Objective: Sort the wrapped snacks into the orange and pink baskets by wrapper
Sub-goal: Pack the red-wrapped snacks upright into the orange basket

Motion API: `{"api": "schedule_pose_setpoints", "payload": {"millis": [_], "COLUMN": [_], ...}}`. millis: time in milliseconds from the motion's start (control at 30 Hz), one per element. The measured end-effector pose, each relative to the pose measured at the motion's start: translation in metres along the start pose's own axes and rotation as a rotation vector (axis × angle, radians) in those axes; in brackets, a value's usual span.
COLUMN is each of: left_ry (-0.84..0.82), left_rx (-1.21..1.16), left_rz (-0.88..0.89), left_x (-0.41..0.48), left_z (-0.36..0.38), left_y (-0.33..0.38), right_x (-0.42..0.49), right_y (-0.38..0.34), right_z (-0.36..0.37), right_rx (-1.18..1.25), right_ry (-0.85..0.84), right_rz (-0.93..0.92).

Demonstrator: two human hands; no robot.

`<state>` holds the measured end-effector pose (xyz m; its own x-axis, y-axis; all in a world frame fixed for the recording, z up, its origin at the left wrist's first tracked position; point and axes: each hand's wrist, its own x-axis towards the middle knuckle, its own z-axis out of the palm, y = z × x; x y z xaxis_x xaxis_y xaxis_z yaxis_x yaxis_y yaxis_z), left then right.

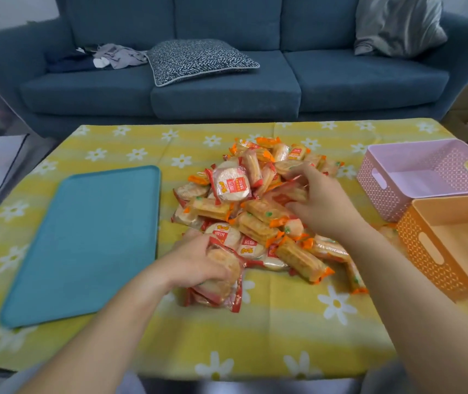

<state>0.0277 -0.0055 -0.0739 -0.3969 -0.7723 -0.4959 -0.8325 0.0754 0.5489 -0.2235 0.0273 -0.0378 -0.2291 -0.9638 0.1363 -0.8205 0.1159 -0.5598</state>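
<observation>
A heap of wrapped snacks (258,211) lies mid-table: round crackers in red-edged wrappers and oblong crackers in orange-edged wrappers. My left hand (198,260) grips a red-wrapped round cracker (224,277) at the heap's near edge, with more red packs beneath it. On the heap's right side rests my right hand (323,206), its fingers curled around snacks that are blurred. The pink basket (426,177) stands empty at the right. In front of it stands the orange basket (449,245), also empty.
A teal tray (90,240) lies on the left of the yellow daisy tablecloth (255,336). Behind the table stands a blue sofa (227,89) with a patterned cushion (198,61) and a grey pillow (397,24). Papers lie on the floor at the left.
</observation>
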Motion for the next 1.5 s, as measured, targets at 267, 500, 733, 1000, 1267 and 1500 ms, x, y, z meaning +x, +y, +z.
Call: {"api": "schedule_pose_setpoints", "payload": {"millis": [267, 500, 733, 1000, 1267, 1500], "left_ry": [0.131, 0.099, 0.048, 0.125, 0.203, 0.105], "left_rx": [0.188, -0.052, -0.665, -0.627, -0.502, -0.331], "left_rz": [0.003, -0.062, -0.119, -0.094, -0.045, -0.081], "left_x": [-0.007, -0.009, 0.001, 0.035, 0.029, 0.024], "left_z": [0.018, -0.002, -0.034, -0.006, -0.020, -0.024], "left_y": [-0.003, -0.023, -0.042, -0.029, -0.027, -0.046], "right_x": [-0.016, -0.027, -0.021, -0.019, -0.011, -0.016], "right_y": [-0.034, -0.034, -0.017, -0.009, -0.010, 0.003], "right_z": [0.035, 0.057, 0.053, 0.072, 0.048, 0.051], "right_rx": [0.670, 0.340, -0.021, 0.303, 0.321, -0.078], "right_ry": [-0.135, -0.398, -0.304, -0.285, -0.238, -0.575], "right_rz": [0.330, 0.334, 0.349, 0.362, 0.324, 0.165]}}
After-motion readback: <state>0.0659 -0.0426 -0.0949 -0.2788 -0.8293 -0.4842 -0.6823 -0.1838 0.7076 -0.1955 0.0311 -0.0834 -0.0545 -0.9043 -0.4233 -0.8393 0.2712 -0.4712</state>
